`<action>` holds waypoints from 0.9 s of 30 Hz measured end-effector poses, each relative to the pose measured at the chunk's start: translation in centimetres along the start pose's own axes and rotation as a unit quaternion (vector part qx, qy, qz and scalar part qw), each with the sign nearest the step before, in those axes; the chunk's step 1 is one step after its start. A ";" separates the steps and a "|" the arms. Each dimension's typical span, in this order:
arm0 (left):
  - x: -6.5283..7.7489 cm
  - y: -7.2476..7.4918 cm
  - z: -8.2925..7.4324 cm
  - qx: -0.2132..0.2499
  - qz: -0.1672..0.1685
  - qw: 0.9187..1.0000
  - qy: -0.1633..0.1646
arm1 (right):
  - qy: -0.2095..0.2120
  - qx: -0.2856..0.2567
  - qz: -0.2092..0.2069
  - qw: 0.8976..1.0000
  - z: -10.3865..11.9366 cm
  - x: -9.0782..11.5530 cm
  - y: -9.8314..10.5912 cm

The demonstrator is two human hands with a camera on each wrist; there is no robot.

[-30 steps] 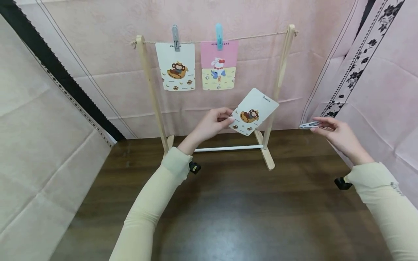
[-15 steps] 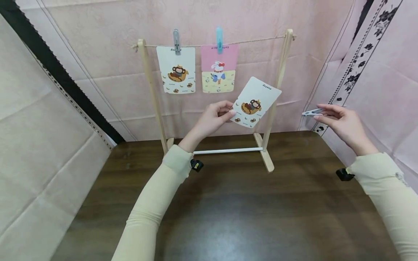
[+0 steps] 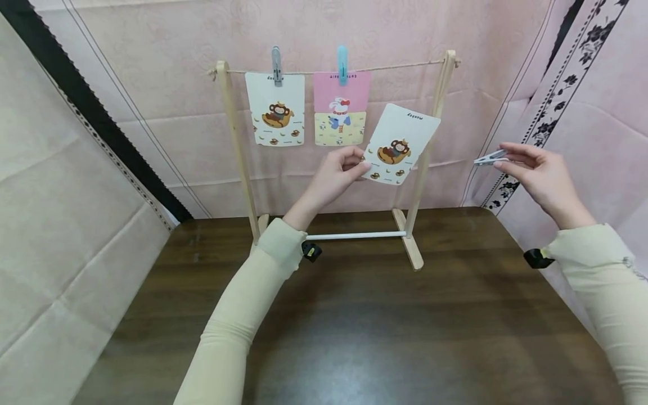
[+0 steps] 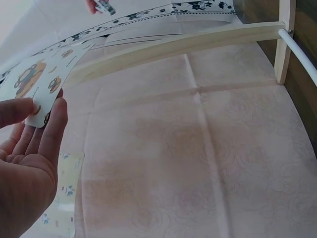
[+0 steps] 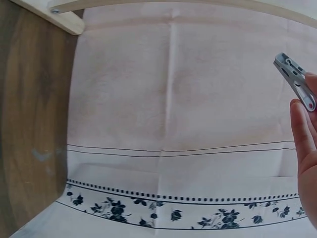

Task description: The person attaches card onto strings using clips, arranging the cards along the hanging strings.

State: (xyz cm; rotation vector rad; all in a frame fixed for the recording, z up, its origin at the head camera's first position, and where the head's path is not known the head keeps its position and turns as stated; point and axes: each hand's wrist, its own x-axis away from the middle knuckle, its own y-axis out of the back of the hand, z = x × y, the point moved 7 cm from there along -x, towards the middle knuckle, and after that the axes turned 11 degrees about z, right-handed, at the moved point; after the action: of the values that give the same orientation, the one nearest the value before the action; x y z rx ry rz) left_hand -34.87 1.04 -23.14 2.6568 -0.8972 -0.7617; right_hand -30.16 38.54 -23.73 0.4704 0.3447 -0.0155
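Note:
My left hand (image 3: 338, 175) pinches a white card with a monkey picture (image 3: 400, 147) by its lower left corner, tilted, in front of the rack's right half. The left wrist view shows the thumb on the card's (image 4: 55, 69) printed face and the fingers behind. To the right, my right hand (image 3: 544, 177) pinches a grey clothespin (image 3: 490, 158) between thumb and fingers, apart from the card. In the right wrist view the clothespin (image 5: 295, 79) points away from the fingertips. A string (image 3: 400, 67) runs between the posts of a wooden rack (image 3: 238, 152).
A grey clothespin (image 3: 277, 66) holds another monkey card (image 3: 275, 98) on the string, at the left. Beside it a blue clothespin (image 3: 342, 66) holds a pink and yellow card (image 3: 340, 93). The rack stands on a brown table (image 3: 354, 320) before pale cloth walls (image 3: 172, 73).
Both hands have risen. The left hand has lifted the monkey card nearer the string, and the right hand has raised the clothespin. The hung cards stay on the string.

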 end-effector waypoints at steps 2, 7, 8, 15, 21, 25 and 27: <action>-0.2 0.1 -0.2 0.002 -0.007 1.000 -0.003 | 0.005 -0.013 -0.004 1.000 0.4 -0.2 0.2; -0.5 0.2 -0.1 0.023 -0.029 0.999 0.009 | 0.009 -0.032 -0.020 0.999 1.3 -0.7 0.9; -0.6 0.2 -0.1 0.025 -0.035 0.999 0.011 | 0.010 -0.032 -0.025 0.999 1.5 -0.8 1.0; -0.8 0.6 -0.4 0.033 -0.071 0.997 -0.001 | 0.017 -0.054 -0.044 0.997 2.6 -1.8 1.4; -1.2 0.7 -0.7 0.051 -0.092 0.994 -0.020 | 0.066 -0.169 -0.066 0.981 3.8 -2.5 1.9; -1.7 0.8 -0.8 0.055 -0.102 0.993 -0.028 | 0.080 -0.199 -0.083 0.973 4.4 -2.9 2.2; -2.0 0.7 -0.8 0.053 -0.103 0.993 -0.027 | 0.084 -0.196 -0.086 0.973 4.7 -3.0 2.2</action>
State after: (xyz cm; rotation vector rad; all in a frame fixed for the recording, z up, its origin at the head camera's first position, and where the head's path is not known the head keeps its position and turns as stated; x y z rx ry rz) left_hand -36.10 1.75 -21.38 2.8667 -0.7021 -0.8585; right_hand -31.29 38.23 -17.79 0.0487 0.5410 -0.0761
